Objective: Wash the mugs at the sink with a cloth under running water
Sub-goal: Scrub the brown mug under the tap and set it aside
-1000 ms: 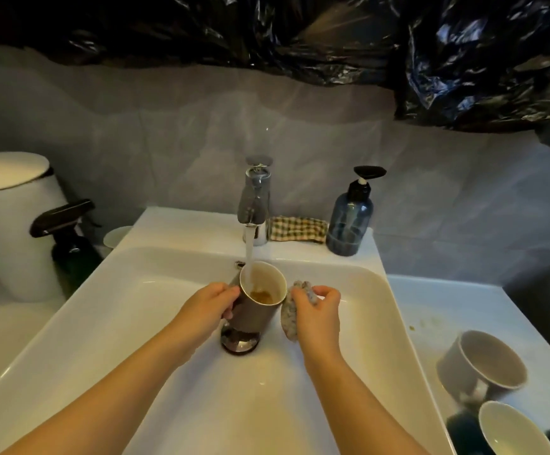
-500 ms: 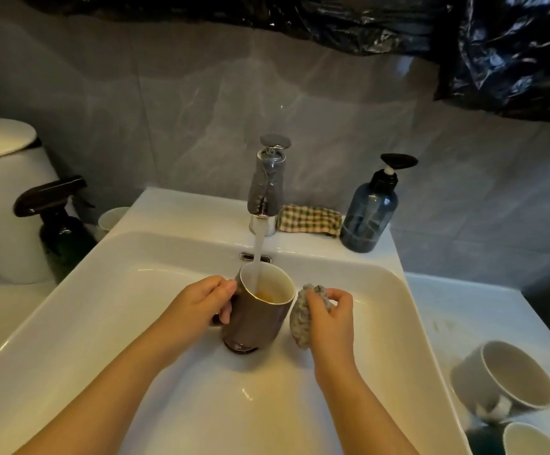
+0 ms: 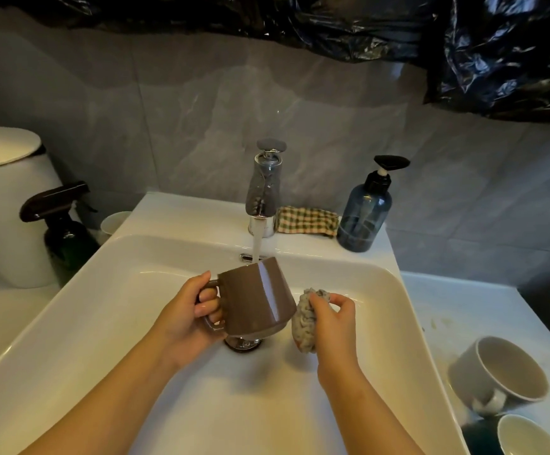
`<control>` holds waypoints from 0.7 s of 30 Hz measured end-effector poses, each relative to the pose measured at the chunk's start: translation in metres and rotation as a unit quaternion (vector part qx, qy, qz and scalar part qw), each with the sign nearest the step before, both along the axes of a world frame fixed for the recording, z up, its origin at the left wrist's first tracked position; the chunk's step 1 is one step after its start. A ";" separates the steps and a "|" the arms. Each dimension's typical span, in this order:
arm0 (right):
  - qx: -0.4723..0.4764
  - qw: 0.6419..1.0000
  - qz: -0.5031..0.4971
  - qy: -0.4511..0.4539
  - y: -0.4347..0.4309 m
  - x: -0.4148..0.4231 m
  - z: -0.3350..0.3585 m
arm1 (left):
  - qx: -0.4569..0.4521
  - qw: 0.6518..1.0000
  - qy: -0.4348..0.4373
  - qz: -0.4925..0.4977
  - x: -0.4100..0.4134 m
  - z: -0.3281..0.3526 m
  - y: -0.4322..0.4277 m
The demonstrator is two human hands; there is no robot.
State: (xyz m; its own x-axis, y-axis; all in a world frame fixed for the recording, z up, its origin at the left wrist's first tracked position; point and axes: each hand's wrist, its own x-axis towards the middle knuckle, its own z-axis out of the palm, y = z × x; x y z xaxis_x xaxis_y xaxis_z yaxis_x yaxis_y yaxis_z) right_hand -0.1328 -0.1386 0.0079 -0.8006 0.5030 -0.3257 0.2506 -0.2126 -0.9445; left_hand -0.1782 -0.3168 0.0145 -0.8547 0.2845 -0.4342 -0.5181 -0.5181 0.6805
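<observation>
Left hand point(image 3: 181, 320): fingers curled round brown mug point(image 3: 257, 297) handle, mug tipped in sink point(image 3: 135, 290) under water point(image 3: 258, 238) | right hand point(image 3: 332, 326): fingers pinch cloth point(image 3: 303, 320) just beside mug | grey mug point(image 3: 497, 376) on table point(image 3: 457, 303) probably still to wash

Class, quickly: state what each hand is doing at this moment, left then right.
Left hand: closed, gripping the handle of the glossy brown ceramic mug.
Right hand: closed, holding the bunched grey knitted cloth.

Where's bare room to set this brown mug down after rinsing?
The counter right of the sink, behind the grey mug, is bare apart from stains. The sink's far-left floor is free. Crowded ledge: tap, checked cloth, soap bottle.
</observation>
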 end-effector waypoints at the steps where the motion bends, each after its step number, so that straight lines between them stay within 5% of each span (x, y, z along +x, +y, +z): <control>1: -0.002 1.000 0.000 0.000 0.000 0.000 0.001 | 0.017 1.000 -0.009 0.013 -0.001 0.000 -0.001; 5: 0.006 1.000 0.002 -0.004 0.000 0.001 0.002 | 0.029 0.999 0.000 0.033 -0.003 0.001 -0.004; 13: 0.015 1.000 0.006 -0.017 0.000 -0.001 0.002 | -0.158 0.972 0.143 -0.101 0.005 0.007 -0.001; 21: 0.008 1.000 0.002 -0.021 0.002 -0.001 0.002 | -0.340 0.915 0.208 -0.059 0.005 0.003 0.004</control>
